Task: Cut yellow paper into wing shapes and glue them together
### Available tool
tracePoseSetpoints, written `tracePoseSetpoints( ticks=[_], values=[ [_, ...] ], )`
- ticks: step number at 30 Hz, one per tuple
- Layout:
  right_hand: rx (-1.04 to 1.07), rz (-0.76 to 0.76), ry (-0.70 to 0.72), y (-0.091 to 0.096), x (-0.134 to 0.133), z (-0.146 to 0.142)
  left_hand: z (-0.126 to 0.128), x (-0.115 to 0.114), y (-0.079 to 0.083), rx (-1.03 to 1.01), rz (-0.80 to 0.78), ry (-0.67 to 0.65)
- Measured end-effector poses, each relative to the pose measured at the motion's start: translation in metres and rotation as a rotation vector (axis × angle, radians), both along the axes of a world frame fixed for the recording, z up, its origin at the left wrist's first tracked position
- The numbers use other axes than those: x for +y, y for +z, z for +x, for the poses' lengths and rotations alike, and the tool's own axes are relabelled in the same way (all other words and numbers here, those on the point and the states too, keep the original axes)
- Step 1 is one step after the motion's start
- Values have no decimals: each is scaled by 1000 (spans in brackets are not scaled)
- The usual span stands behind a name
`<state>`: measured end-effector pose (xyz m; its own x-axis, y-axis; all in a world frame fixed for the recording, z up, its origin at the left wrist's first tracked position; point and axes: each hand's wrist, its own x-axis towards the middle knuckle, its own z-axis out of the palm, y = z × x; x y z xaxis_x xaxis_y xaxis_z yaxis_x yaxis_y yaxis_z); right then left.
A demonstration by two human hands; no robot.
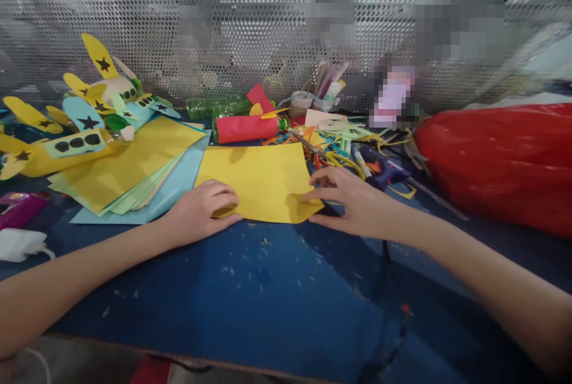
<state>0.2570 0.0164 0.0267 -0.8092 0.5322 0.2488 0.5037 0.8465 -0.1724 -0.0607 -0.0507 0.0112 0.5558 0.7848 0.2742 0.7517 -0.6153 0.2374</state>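
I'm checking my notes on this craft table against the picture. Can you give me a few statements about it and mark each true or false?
1. Both hands touch the yellow paper sheet. True: left hand at its near-left edge, right hand at its near-right corner.
2. A green bag lies at the right. False: the plastic bag is red.
3. The bottle wrapped in red paper lies beyond the sheet. True.
4. The paper stack lies right of the sheet. False: left.
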Motion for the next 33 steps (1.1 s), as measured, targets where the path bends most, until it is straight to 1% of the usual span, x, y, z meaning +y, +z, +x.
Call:
tracePoseSetpoints(
  ticks=[3, 6, 9, 13, 15, 16, 20, 21, 23, 25, 28, 31, 33],
  values=[
    [-2, 32, 70, -1, -8, -9, 0, 0, 0, 9, 60, -21],
    [-17, 74, 105, -5, -13, -17, -2, 1, -1, 32, 98, -19],
    [36, 62, 79, -11, -13, -21, -4, 2, 1, 62, 88, -21],
    [129, -40, -15, -18, -11, -22, -9, 4, 6, 46, 53, 2],
    [155, -71, -85, -21, -11, -22, -13, 7, 8, -7, -24, 49],
    [161, -86, -126, -22, -11, -22, -15, 9, 9, -41, -84, 93],
    [177, -143, -290, -25, -11, -24, -22, 19, 10, -178, -340, 323],
    [179, -148, -322, -26, -11, -25, -23, 21, 11, -200, -379, 351],
    [175, -149, -371, -27, -11, -26, -23, 24, 11, -218, -424, 364],
    [165, -144, -417, -29, -11, -27, -22, 24, 13, -204, -428, 368],
    [157, -130, -466, -32, -9, -28, -19, 22, 15, -145, -361, 379],
    [175, -139, -467, -30, -7, -27, -16, 19, 16, -91, -273, 353],
    [208, -180, -457, -26, -6, -26, -15, 18, 15, -75, -250, 338]
  ],
)
